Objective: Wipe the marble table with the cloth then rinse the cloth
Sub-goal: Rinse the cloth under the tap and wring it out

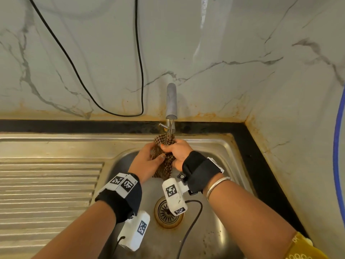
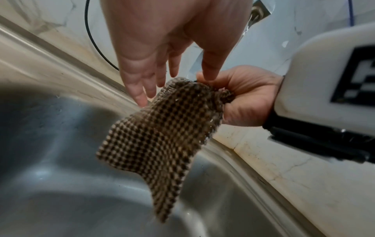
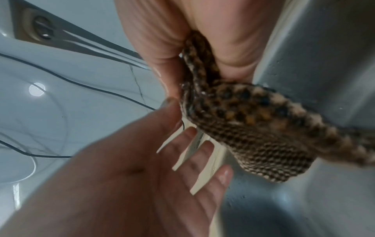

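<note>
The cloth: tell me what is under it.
Under the cloth, gripped by the right hand, lies the steel sink basin. The drain sits nearer; the basin directly beneath is hidden.

Right grip [image 1: 178, 151] clenched, left grip [image 1: 147, 161] spread flat.

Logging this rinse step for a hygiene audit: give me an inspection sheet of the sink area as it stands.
Surface: steel sink with ribbed drainboard; rust-coloured stains along the wall joint.
Job's things: checked cloth under running tap.
Clutter: nothing seen.
Grips: right hand grips the bunched cloth; left hand open, fingers straight beside it.
Cables: black cable looping down the wall; blue cord at right.
Surroundings: marble wall, black counter edge.
</note>
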Demonstrator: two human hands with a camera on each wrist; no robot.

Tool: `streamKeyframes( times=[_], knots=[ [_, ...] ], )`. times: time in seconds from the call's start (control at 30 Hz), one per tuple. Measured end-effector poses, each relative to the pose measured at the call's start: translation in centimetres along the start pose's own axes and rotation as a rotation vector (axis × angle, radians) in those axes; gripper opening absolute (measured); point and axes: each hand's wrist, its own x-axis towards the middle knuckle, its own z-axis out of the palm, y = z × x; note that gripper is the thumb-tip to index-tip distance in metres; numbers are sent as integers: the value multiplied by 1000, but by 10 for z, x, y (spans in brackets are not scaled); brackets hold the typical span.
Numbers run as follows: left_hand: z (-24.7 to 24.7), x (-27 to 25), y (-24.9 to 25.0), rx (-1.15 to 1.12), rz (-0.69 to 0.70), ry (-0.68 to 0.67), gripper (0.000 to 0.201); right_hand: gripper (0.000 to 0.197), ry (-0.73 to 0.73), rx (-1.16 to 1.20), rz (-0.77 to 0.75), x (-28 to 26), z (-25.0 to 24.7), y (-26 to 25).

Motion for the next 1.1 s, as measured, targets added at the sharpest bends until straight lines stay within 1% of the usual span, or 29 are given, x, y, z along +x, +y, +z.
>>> streamKeyframes(
  times=[0.03, 0.1, 0.2, 0.27, 0.3, 0.37, 0.43, 0.5, 0.57, 0.6, 0.63, 0.7, 0.73, 0.8, 0.83, 0.9, 1.0, 1.03, 1.07, 1.1],
  knots=[
    [4, -1, 2, 6, 19, -32, 52, 32, -1, -3, -7, 0, 0, 1],
    [11, -1, 5, 92, 43, -72, 56, 34, 39, -26, -24, 3, 0, 5],
    [21, 0, 7, 184, 51, -99, 71, 33, 104, 17, -20, 8, -1, 12],
    [23, 2, 7, 117, 41, -126, 79, 27, 101, 46, -8, 9, 0, 15],
    [22, 2, 7, 53, 20, -146, 85, 28, 92, 15, -3, 9, 2, 17],
    [20, 3, 8, -44, -37, -200, 95, 39, 76, -86, 0, 8, 4, 19],
    [19, 6, 6, -39, -72, -217, 101, 43, 51, -119, -7, 7, 5, 19],
    [20, 8, 6, 18, -100, -212, 98, 37, 49, -103, -21, 7, 5, 18],
    [24, 7, 7, 71, -85, -207, 90, 25, 96, -66, -65, 8, 6, 18],
    [26, 6, 7, 80, -63, -207, 84, 25, 128, -53, -79, 11, 5, 19],
    [28, 4, 8, 85, -46, -210, 77, 30, 151, -41, -83, 14, 5, 21],
    [31, 5, 8, 89, -38, -212, 64, 39, 150, -11, -65, 21, 3, 26],
    [32, 6, 6, 71, -41, -216, 62, 37, 135, 6, -53, 18, 3, 26],
    [33, 9, 3, -24, -70, -223, 72, 22, 78, 64, -45, 6, 4, 22],
    [32, 11, 1, -91, -100, -219, 79, 19, 37, 90, -36, 1, 3, 22],
    [30, 15, -3, -209, -135, -201, 87, 19, -28, 143, -18, -3, 0, 25],
    [31, 22, -9, -238, -195, -205, 102, 27, -47, 193, 11, -7, -1, 28],
    [32, 22, -7, -205, -197, -236, 103, 26, -34, 198, 18, -6, -1, 27],
    [35, 21, -4, -150, -173, -262, 98, 25, -12, 201, 24, -5, -1, 26],
    [38, 17, 1, -90, -123, -281, 88, 29, 19, 206, 31, -3, -3, 26]
  ],
)
